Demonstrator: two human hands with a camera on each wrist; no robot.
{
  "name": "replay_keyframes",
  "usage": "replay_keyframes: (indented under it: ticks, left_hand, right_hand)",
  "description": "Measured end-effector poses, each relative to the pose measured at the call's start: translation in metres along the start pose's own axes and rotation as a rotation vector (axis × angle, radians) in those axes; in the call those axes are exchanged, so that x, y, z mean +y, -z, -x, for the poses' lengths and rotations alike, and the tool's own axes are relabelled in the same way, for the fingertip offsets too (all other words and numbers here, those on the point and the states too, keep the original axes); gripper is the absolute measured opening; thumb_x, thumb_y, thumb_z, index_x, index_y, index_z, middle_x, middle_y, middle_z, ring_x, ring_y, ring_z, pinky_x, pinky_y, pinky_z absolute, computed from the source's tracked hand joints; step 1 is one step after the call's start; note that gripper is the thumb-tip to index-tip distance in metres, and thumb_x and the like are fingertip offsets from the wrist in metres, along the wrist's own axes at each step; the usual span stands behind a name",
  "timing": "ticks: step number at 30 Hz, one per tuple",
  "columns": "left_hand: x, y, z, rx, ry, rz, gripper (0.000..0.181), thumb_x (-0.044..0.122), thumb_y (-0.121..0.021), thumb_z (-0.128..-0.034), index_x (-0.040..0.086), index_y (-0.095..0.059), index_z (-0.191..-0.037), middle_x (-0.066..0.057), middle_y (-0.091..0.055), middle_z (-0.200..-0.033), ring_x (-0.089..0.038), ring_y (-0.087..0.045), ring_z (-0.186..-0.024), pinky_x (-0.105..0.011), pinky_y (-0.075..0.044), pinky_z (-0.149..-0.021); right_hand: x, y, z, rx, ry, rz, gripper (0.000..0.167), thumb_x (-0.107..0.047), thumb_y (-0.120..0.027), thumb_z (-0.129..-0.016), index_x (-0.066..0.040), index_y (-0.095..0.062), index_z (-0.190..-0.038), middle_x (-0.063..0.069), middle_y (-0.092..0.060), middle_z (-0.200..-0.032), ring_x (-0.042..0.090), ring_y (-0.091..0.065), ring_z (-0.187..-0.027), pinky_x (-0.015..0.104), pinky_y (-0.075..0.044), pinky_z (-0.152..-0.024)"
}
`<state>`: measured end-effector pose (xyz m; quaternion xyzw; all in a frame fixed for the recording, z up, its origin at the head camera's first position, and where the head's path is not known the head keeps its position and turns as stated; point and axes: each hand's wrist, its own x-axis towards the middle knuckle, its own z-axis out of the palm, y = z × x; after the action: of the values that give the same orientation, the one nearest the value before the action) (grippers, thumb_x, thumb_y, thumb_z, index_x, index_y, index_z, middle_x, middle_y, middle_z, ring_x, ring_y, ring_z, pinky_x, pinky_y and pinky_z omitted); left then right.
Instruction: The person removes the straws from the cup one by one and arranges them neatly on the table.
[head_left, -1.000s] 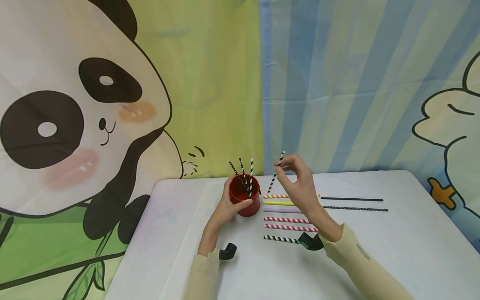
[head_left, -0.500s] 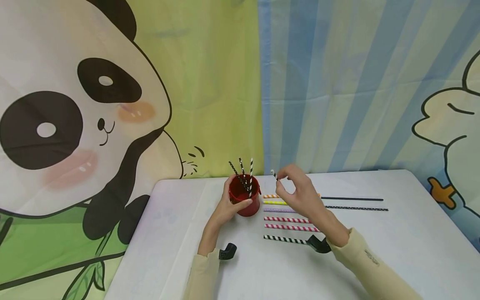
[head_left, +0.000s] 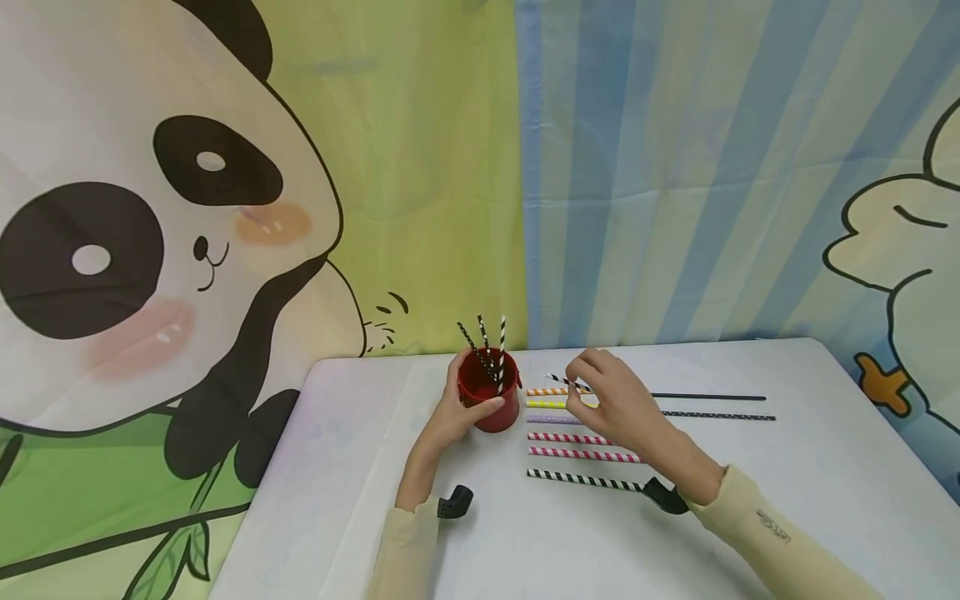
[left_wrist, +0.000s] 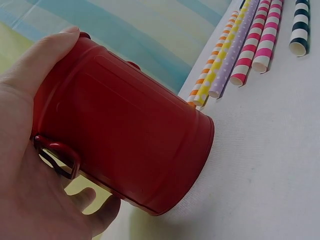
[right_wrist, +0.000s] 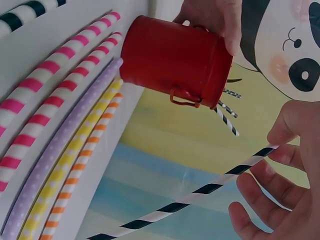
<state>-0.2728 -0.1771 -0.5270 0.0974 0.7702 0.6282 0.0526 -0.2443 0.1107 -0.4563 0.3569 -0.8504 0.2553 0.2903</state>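
Note:
My left hand (head_left: pixel 450 418) grips a red metal bucket (head_left: pixel 498 417) from its left side, thumb over the near rim. In the left wrist view the bucket (left_wrist: pixel 125 130) has a small wire loop on its side. Several dark patterned paper straws lean inside it, among them a black-and-white striped straw (head_left: pixel 502 346). To the right, my right hand (head_left: pixel 618 404) pinches another black-and-white striped straw (right_wrist: pixel 182 202) near one end between thumb and index finger, above the table. In the head view it tilts nearly flat, partly hidden behind the fingers.
A row of straws lies right of the bucket: orange (head_left: pixel 542 392), yellow (head_left: pixel 547 405), purple (head_left: pixel 551 419), two pink-red striped ones (head_left: pixel 566 438) and a dark striped straw (head_left: pixel 581 478). Farther right lie a black straw (head_left: pixel 712 397) and a black dotted straw (head_left: pixel 720 415). A curtain hangs behind the table.
My right hand has moved lower and to the right. The straw in it has turned from steeply upright to nearly flat. My left hand and the bucket have stayed still.

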Motion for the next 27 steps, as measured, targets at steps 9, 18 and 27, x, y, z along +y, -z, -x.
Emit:
replay_keyframes:
  ticks: [9, 18, 27]
  left_hand:
    - [0.000, 0.000, -0.001, -0.009, -0.010, 0.001, 0.096, 0.026, -0.081, -0.0841, 0.042, -0.017, -0.154, -0.001, -0.035, -0.154, -0.026, -0.034, -0.143, -0.052, -0.049, -0.105]
    - [0.000, 0.000, -0.001, 0.000, -0.004, -0.007, 0.097, 0.027, -0.081, -0.0838, 0.042, -0.017, -0.155, -0.002, -0.035, -0.155, -0.027, -0.033, -0.144, -0.054, -0.048, -0.106]
    - [0.000, 0.000, 0.001, 0.004, -0.004, -0.012, 0.097, 0.029, -0.082, -0.0831, 0.042, -0.017, -0.154, -0.002, -0.035, -0.154, -0.027, -0.033, -0.144, -0.053, -0.049, -0.105]
  right_hand:
    - [0.013, 0.014, 0.022, -0.080, 0.007, 0.088, 0.012, -0.007, -0.061, -0.080, -0.016, -0.059, -0.087, -0.003, -0.059, -0.089, 0.013, -0.052, -0.077, 0.032, -0.044, -0.068]
    - [0.025, 0.032, 0.045, -0.190, -0.059, 0.145, 0.016, -0.008, -0.066, -0.080, -0.018, -0.060, -0.091, -0.004, -0.061, -0.091, 0.013, -0.053, -0.079, 0.035, -0.047, -0.069]
    - [0.039, 0.041, 0.064, -0.195, -0.061, 0.159, 0.019, -0.006, -0.068, -0.077, -0.018, -0.060, -0.090, -0.007, -0.058, -0.088, 0.009, -0.047, -0.075, 0.029, -0.041, -0.064]
